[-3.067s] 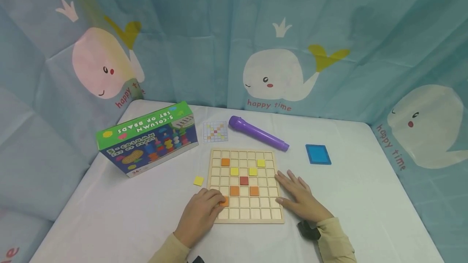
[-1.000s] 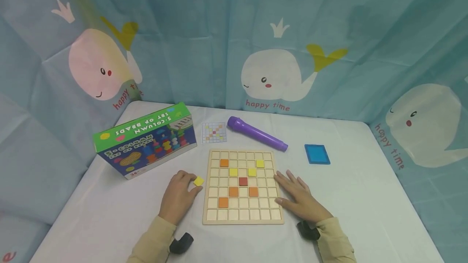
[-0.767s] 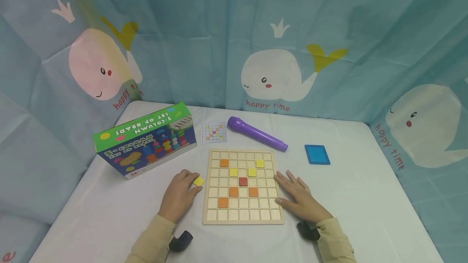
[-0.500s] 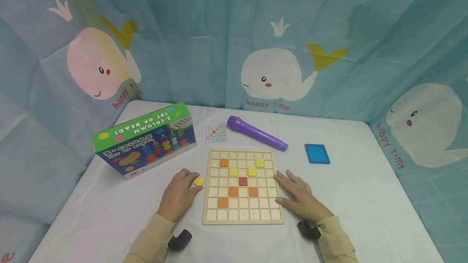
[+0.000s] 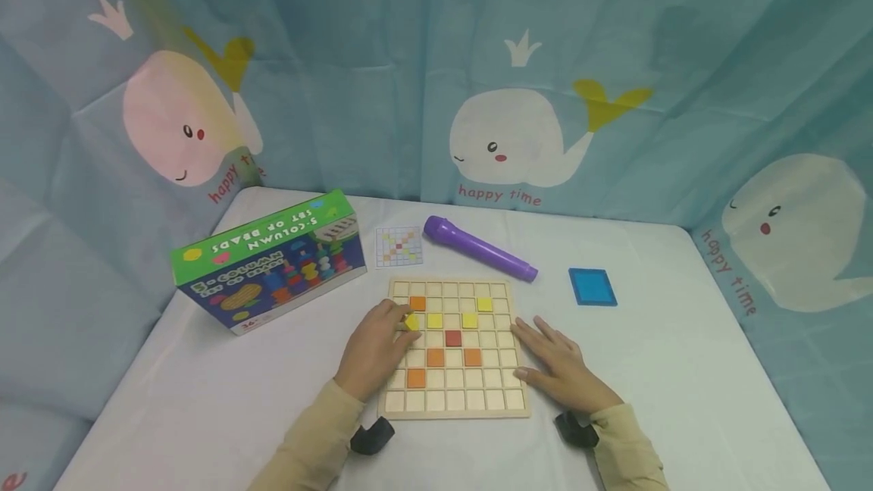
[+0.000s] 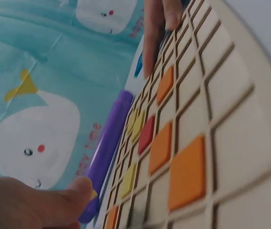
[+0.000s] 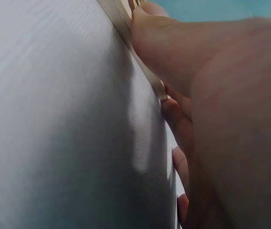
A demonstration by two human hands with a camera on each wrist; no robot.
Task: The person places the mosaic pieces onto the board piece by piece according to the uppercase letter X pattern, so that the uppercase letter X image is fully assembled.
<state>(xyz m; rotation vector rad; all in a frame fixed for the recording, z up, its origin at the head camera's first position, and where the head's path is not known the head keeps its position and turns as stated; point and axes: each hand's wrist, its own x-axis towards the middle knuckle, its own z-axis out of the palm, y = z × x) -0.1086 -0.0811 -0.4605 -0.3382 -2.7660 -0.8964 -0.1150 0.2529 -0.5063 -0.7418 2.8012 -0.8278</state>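
My left hand [image 5: 371, 347] pinches a yellow square tile [image 5: 411, 322] between thumb and fingers, over the left side of a wooden grid board [image 5: 454, 414]. In the left wrist view only a sliver of that tile shows past the thumb [image 6: 80, 188]. Several tiles sit in the cells: a red tile [image 5: 453, 339] in the middle, with orange tiles and yellow tiles spread diagonally around it. My right hand [image 5: 562, 373] lies with extended fingers at the board's right edge. Its thumb [image 7: 154, 43] touches the rim in the right wrist view.
Behind the board lie a small printed pattern card [image 5: 399, 247] and a purple toy microphone [image 5: 480, 248]. A green and blue box [image 5: 273, 267] stands at the left. To the right is a flat blue square tray [image 5: 592, 287]. A whale-print curtain [image 5: 341, 97] borders the white table.
My left hand left an orange tile in the lower left of the grid, took the yellow tile from the table, and carried it rightward over the board. My right hand stayed put.
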